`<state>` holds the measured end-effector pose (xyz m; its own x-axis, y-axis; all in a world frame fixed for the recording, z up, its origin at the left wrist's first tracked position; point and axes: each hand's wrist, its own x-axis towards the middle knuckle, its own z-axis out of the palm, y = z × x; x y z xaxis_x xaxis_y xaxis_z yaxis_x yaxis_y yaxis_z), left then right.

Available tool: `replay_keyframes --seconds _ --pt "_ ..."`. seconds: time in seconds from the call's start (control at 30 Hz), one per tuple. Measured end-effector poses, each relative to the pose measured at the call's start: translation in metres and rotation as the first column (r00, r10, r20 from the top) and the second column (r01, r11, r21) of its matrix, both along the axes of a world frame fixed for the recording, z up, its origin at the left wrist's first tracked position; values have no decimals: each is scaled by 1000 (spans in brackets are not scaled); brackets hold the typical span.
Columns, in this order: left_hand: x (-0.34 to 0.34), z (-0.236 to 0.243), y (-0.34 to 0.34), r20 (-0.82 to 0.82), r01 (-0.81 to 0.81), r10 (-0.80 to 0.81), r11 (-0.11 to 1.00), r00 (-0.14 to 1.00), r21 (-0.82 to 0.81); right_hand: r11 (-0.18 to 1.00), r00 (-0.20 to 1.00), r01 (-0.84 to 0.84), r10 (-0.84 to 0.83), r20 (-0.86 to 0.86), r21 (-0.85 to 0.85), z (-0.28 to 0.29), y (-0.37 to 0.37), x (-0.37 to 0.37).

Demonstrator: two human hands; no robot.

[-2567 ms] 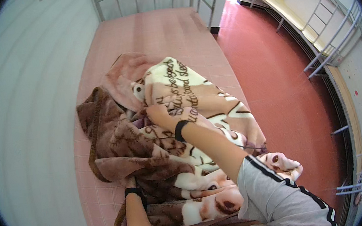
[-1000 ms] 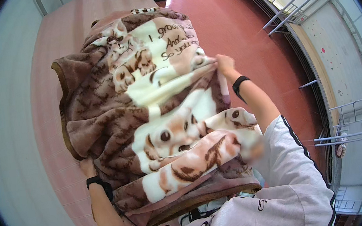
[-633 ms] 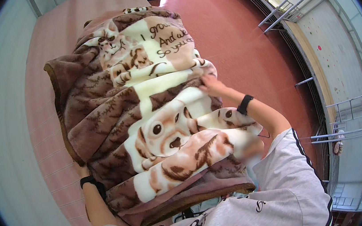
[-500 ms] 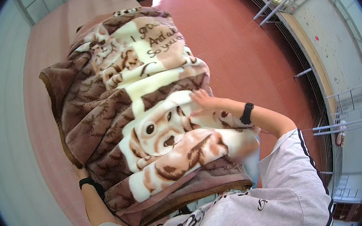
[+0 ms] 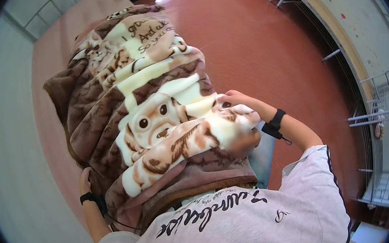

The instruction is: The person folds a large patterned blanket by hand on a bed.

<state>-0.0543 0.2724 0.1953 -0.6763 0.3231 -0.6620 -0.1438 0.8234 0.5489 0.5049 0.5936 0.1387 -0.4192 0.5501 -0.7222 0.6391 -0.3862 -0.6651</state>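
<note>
A thick plush blanket (image 5: 120, 101), brown, cream and pink with printed puppies and dark lettering, lies rumpled in folds in front of me. Its near part is drawn up against my body and lap. At the blanket's left edge, my left hand (image 5: 85, 181) grips the brown border, with some fingers hidden by the fabric. On the right side my right hand (image 5: 232, 99) is closed over the edge beside a printed puppy's eye, fingertips sunk into the pile. Black bands circle both wrists.
Beneath the blanket is a bed with a pink sheet (image 5: 42, 57), beside a pale wall (image 5: 10, 142) on the left. Metal rails stand at its far end. Red floor (image 5: 238, 44) runs along the right, with metal bunk frames (image 5: 379, 117) beyond it.
My right hand has gone from lying spread on the blanket to closing on its right edge. The view has shifted, and the near folds sit closer together.
</note>
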Motion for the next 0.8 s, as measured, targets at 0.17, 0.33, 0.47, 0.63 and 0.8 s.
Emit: replay_keyframes --seconds 0.17,0.33,0.47,0.63,0.8 --pt "16 36 -37 80 100 -124 961 989 257 879 765 -180 407 -499 441 110 -58 -1" --pt "50 121 -57 -222 135 8 772 975 621 901 927 40 -195 -320 -432 110 -13 -13" --pt "-50 93 -122 307 -313 178 819 935 481 964 885 -134 13 -465 -228 129 -16 30" --pt "-45 85 -124 223 -279 233 939 946 200 814 787 -570 501 -361 -114 156 -26 47" --pt "-20 52 -113 233 40 9 978 972 -203 672 686 -701 727 35 -240 125 -34 33"
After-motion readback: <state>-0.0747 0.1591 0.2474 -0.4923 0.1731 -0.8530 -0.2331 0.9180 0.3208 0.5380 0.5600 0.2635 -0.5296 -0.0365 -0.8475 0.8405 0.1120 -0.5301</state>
